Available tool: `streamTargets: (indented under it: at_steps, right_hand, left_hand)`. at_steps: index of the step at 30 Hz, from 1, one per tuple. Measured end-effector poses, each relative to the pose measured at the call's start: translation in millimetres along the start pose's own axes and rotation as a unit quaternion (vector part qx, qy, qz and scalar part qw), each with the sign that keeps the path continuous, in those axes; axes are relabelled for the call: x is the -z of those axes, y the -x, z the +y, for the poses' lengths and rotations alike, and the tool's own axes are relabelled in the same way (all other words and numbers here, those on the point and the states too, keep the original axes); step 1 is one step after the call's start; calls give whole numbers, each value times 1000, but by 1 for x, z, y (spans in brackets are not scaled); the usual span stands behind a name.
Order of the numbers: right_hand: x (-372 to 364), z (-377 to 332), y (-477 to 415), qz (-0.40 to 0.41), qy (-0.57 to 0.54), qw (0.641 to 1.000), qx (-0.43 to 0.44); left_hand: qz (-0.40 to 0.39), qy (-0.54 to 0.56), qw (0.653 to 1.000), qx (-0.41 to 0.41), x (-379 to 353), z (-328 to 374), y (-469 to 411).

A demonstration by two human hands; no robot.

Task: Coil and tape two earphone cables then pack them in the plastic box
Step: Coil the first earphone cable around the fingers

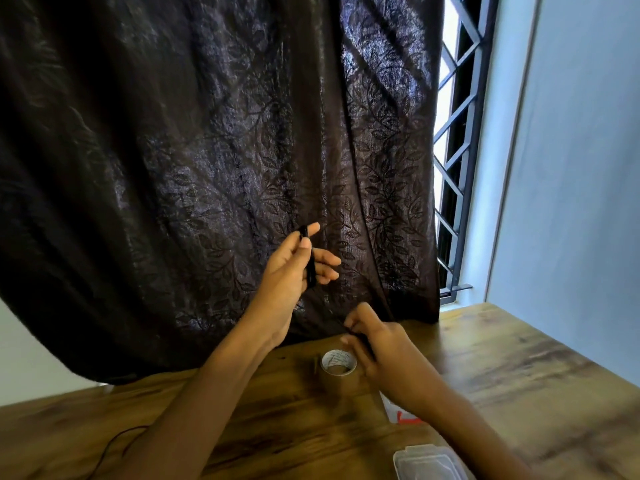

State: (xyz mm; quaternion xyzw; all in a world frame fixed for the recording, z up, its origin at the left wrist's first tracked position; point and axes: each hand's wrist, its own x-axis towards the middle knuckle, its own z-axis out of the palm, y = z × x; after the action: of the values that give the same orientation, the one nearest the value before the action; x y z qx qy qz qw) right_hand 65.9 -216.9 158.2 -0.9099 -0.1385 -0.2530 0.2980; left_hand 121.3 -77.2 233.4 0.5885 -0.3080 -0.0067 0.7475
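Note:
My left hand [294, 268] is raised in front of the curtain with a black earphone cable [310, 268] coiled around its fingers, the thumb pinning it. My right hand [377, 351] is lower, just above the table, and pinches the dark free end of that cable between thumb and fingers. A roll of brown tape [337, 370] stands on the wooden table [502, 358] right beside my right hand. A clear plastic box [429, 462] sits at the bottom right, partly hidden by my right forearm. A second black cable [119, 441] lies at the lower left.
A dark leaf-patterned curtain [207, 150] hangs behind the table and drapes onto its far edge. A barred window [453, 150] and a pale wall are at the right. A white and red item [398, 412] lies on the table under my right forearm.

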Motion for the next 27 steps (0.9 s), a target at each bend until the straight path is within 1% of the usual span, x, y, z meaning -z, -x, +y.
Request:
streamTargets:
  at_steps: [3, 5, 8, 12, 15, 20, 24, 27]
  right_hand:
    - [13, -7, -3, 35, 73, 993, 80]
    - [22, -11, -9, 49, 88, 986, 130]
    - [36, -22, -17, 46, 53, 986, 149]
    - [55, -33, -32, 46, 15, 983, 179]
    - [66, -37, -42, 48, 2, 984, 174]
    - [72, -31, -50, 45, -47, 990, 128]
    - [69, -22, -47, 18, -133, 988, 79]
    - [62, -19, -43, -21, -236, 970, 54]
  left_hand:
    - [-3, -3, 1000, 2, 1, -5, -1]
    - [-9, -7, 1000, 6, 1, -6, -1]
    - [-33, -33, 999, 22, -2, -8, 3]
    - [-85, -65, 991, 79, -6, -10, 10]
    - [-129, -90, 983, 90, -11, -10, 15]
    - [-137, -23, 984, 108, -8, -7, 18]
    - [-161, -36, 979, 120, -3, -7, 19]
    - [-171, -20, 975, 143, 1, -11, 18]
